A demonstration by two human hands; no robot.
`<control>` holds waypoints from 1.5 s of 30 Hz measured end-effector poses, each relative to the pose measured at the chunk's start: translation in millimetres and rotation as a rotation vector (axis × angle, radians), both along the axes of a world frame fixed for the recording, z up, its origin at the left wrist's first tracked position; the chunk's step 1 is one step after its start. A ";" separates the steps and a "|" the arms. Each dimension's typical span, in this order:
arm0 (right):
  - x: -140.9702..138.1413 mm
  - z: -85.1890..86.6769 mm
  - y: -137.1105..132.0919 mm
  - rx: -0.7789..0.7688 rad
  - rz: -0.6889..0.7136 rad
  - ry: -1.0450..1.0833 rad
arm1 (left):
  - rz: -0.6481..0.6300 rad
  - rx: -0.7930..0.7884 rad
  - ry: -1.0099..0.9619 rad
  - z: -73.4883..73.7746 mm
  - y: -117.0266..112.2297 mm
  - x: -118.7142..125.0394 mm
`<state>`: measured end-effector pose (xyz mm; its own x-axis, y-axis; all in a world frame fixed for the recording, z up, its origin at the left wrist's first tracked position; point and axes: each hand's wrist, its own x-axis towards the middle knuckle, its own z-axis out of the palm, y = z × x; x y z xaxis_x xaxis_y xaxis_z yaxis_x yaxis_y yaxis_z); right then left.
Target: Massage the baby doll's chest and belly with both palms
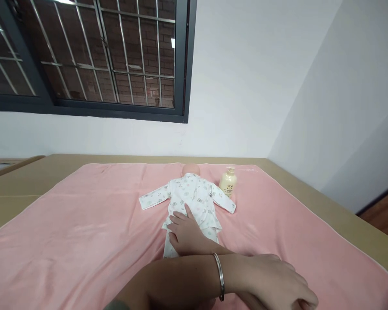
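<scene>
A doll [191, 169] with a smooth, bare head lies stretched out on a pink blanket [93, 232], its head towards the wall. It wears a white printed top [197, 202] with both sleeves spread sideways, and matching trousers [170, 249]. My right hand [185, 230] rests palm down on the lower part of the top, fingers apart. My forearms cross, the left over the right, with a silver bangle [220, 275] on the left wrist. At the lower right, my left hand [278, 280] has bent fingers; whatever is under them is hidden.
A cream pump bottle [228, 182] stands beside the doll's right-hand sleeve in the view. The blanket covers a tan surface [310, 193] whose border shows. Behind it is a white wall [233, 86] with a dark-framed, barred window [181, 86].
</scene>
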<state>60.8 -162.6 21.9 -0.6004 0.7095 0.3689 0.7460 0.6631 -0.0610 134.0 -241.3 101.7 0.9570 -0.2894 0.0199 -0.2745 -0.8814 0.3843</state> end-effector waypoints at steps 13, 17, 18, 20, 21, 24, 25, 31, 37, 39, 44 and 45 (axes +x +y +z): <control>-0.2 3.5 -1.6 -0.002 0.002 0.025 | 0.115 -0.104 0.057 -18.7 6.9 7.9; -0.2 3.0 -1.7 0.001 0.006 0.034 | 0.114 -0.103 -0.062 -21.7 6.8 7.6; -0.3 2.9 -1.7 0.001 0.005 0.034 | 0.093 -0.098 -0.084 -20.6 6.2 7.2; -0.7 2.4 -1.5 0.003 0.001 0.031 | 0.066 -0.093 -0.063 -16.2 5.8 5.6; -0.9 2.0 -1.2 0.003 -0.001 0.028 | 0.071 -0.096 -0.032 -13.2 6.3 4.2; -1.2 0.9 -0.3 0.003 0.006 0.020 | 0.134 -0.127 0.086 -4.9 9.1 -1.5; -1.1 0.8 -0.1 0.003 0.009 0.018 | 0.152 -0.133 0.106 -3.3 9.7 -3.3; -0.2 2.0 -0.6 -0.006 0.011 0.016 | 0.048 -0.101 -0.078 -6.6 4.1 -3.9; -1.4 3.5 -1.6 -0.004 -0.003 0.003 | 0.050 -0.072 0.002 -12.0 3.9 -0.6; -1.4 4.3 -1.8 -0.008 0.000 -0.001 | 0.071 -0.072 -0.018 -13.1 4.4 -1.8; -0.5 4.6 -2.0 -0.008 0.005 -0.017 | 0.014 -0.069 -0.098 -13.4 1.4 -4.6; -0.4 4.3 -2.0 -0.008 0.004 -0.020 | 0.020 -0.066 -0.086 -13.6 1.0 -4.6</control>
